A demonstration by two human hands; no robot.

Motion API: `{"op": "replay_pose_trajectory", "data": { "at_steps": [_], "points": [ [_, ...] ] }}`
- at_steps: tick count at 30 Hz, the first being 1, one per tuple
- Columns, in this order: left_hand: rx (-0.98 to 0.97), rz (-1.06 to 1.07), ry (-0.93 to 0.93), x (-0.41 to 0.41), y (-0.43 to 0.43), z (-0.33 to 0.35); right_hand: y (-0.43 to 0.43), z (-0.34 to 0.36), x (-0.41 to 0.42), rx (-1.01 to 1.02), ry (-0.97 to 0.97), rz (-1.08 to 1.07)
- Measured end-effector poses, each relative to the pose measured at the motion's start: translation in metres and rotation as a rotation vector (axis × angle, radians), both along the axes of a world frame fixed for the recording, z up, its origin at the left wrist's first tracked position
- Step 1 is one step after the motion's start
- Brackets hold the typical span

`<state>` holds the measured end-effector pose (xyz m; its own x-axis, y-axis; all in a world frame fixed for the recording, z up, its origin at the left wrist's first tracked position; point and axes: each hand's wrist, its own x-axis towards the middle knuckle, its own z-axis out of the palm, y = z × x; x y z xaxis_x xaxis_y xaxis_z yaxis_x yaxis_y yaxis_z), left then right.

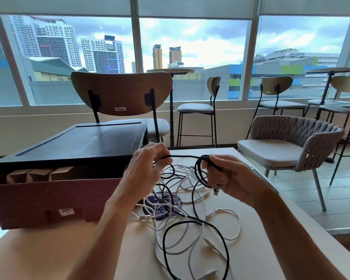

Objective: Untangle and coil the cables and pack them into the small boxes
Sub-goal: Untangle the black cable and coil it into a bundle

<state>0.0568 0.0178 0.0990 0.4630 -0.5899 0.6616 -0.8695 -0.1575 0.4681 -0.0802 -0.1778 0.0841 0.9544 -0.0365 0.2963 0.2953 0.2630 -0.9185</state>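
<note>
Here the black cable (pixel 182 156) spans sideways between left hand (pixel 148 165) and right hand (pixel 229 177).

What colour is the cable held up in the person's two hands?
Black. The head view shows the cable looped in the right hand.

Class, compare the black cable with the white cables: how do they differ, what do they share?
The black cable is partly coiled, loops gripped in the right hand, a strand pinched by the left hand; the white cables lie loose, unheld on the table. One is dark, the others pale. Both tangle together there.
</note>
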Motion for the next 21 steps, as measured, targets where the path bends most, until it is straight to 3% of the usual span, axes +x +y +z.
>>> {"op": "replay_pose_trajectory", "data": {
  "at_steps": [8,14,21],
  "points": [
    [0.077,0.092,0.15,0.008,0.001,-0.01,-0.008,0.008,-0.004,0.2,-0.072,-0.041],
    [-0.327,-0.115,0.843,0.006,0.003,0.0,-0.005,0.013,-0.002,0.319,-0.013,-0.13],
    [-0.726,-0.39,1.308,0.009,0.005,0.007,-0.008,0.009,0.003,0.452,0.025,-0.22]
  ]
}}
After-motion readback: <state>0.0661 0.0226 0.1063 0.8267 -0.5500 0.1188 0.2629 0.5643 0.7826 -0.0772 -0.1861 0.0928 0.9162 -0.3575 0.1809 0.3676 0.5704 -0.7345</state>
